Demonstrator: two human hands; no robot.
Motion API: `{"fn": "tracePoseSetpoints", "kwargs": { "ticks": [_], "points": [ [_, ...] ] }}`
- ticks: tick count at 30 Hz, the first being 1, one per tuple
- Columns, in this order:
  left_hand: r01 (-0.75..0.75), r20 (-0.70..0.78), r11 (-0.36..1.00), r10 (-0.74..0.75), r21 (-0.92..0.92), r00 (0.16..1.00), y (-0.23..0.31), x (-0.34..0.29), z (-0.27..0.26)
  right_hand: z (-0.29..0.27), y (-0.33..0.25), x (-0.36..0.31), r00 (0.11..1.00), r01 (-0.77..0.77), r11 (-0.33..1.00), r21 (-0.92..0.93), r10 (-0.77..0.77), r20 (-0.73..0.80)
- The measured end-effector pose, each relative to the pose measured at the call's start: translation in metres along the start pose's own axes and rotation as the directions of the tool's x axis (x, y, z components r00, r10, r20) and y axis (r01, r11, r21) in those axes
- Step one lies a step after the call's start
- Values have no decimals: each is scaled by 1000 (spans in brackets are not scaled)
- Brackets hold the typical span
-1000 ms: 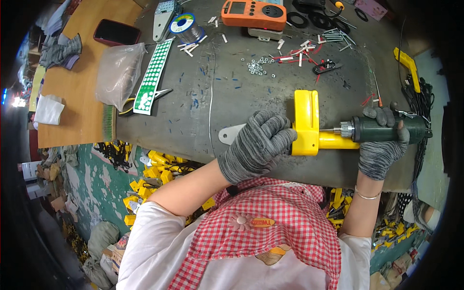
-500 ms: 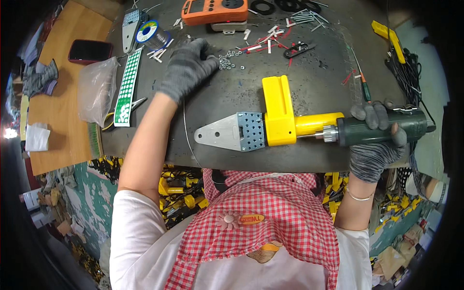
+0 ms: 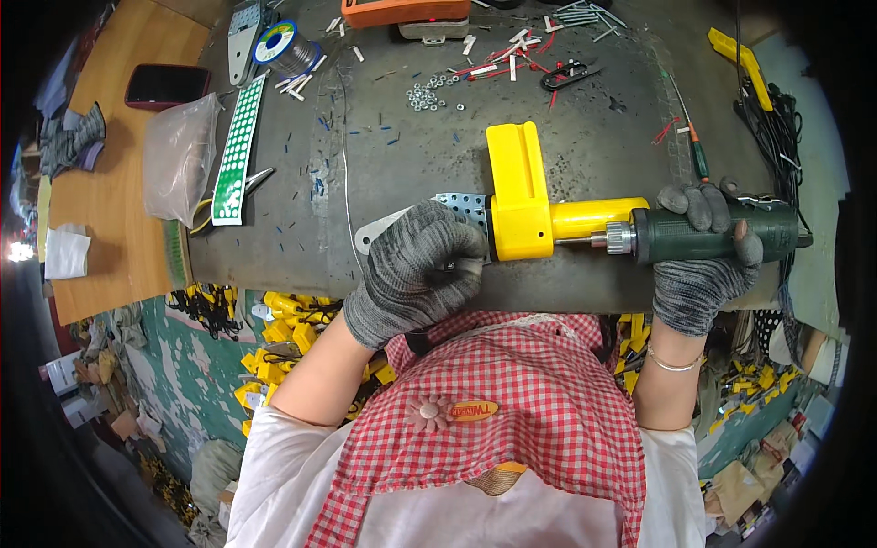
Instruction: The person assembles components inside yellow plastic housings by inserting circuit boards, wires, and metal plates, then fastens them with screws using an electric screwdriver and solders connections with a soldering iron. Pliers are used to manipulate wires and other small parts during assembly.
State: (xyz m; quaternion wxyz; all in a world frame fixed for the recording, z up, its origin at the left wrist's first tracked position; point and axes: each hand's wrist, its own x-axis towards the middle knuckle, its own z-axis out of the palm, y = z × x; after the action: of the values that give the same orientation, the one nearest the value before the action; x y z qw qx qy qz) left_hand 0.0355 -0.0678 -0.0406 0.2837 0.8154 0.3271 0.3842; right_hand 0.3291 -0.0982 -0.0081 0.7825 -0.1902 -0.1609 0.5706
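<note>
A yellow plastic tool body (image 3: 521,196) lies across the near middle of the table, with a pointed grey metal plate (image 3: 376,232) and a perforated cover (image 3: 464,206) at its left end. My left hand (image 3: 420,260), in a grey knit glove, is closed with fingers pinched over the plate beside the yellow body. It hides much of the plate, and what the fingertips hold is hidden. With my right hand (image 3: 708,265), also gloved, I grip a dark green electric screwdriver (image 3: 767,230). Its bit points left along the yellow handle (image 3: 598,216) toward the body.
Loose nuts (image 3: 429,94) lie beyond the yellow body, near white-and-red wire pieces (image 3: 512,55) and black snips (image 3: 568,75). A solder spool (image 3: 290,47), green dotted sticker sheet (image 3: 239,151) and pliers (image 3: 258,179) are at left. A green-handled screwdriver (image 3: 699,160) lies at right.
My left hand has come back from the pile of nuts to the metal plate, toward me and to the right. My right hand still holds the electric screwdriver. The view has shifted slightly.
</note>
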Motion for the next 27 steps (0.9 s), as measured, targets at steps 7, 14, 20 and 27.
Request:
{"fn": "tracePoseSetpoints", "kwargs": {
  "ticks": [7,14,20,27],
  "points": [
    [84,-25,996,-84,-1,996,3,-2,-1,0,1,-4,1000,0,1000,3,0,-3],
    [35,10,999,-34,-29,999,-2,-3,-5,-1,1,-5,998,31,1000,1,-31,-48],
    [73,16,996,-72,-57,997,2,0,0,-1,2,-5,998,35,999,-11,-36,-49],
    [78,72,990,-69,-120,995,-2,-2,2,1,1,-14,981,3,997,-79,-18,-191]
  ]
}}
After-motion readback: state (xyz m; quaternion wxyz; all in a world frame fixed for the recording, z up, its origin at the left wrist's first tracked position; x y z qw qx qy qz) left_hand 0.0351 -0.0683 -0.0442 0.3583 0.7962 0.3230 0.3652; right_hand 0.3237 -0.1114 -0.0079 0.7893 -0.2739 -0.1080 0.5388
